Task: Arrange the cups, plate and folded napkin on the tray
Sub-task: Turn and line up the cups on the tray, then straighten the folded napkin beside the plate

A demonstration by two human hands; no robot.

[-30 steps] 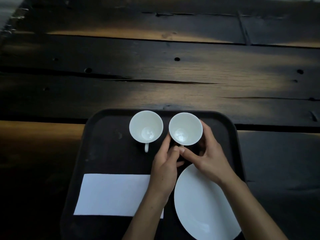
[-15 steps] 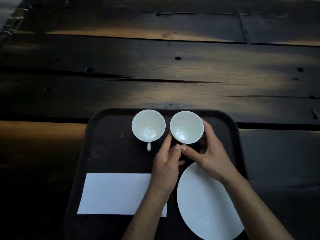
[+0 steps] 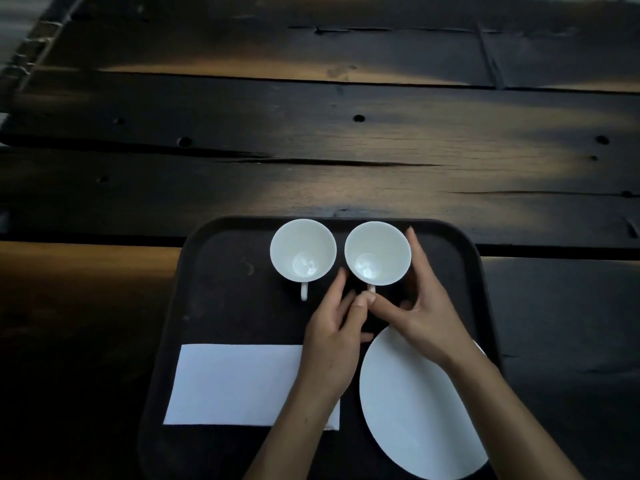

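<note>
Right cup (image 3: 377, 252) at 12 o'clock on tray (image 3: 225, 306): cradled from 3 o'clock by half-curled right hand (image 3: 427, 315), handle (image 3: 370, 289) pinched between both thumbs; left hand (image 3: 332, 341) half-curled at 7 o'clock.

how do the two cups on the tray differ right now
The left cup stands free; the right cup has the left hand and right hand on either side. The left cup's handle shows whole; the right cup's is mostly hidden behind the thumbs. Both are white, empty, upright, handles toward the person, side by side on the tray.
</note>
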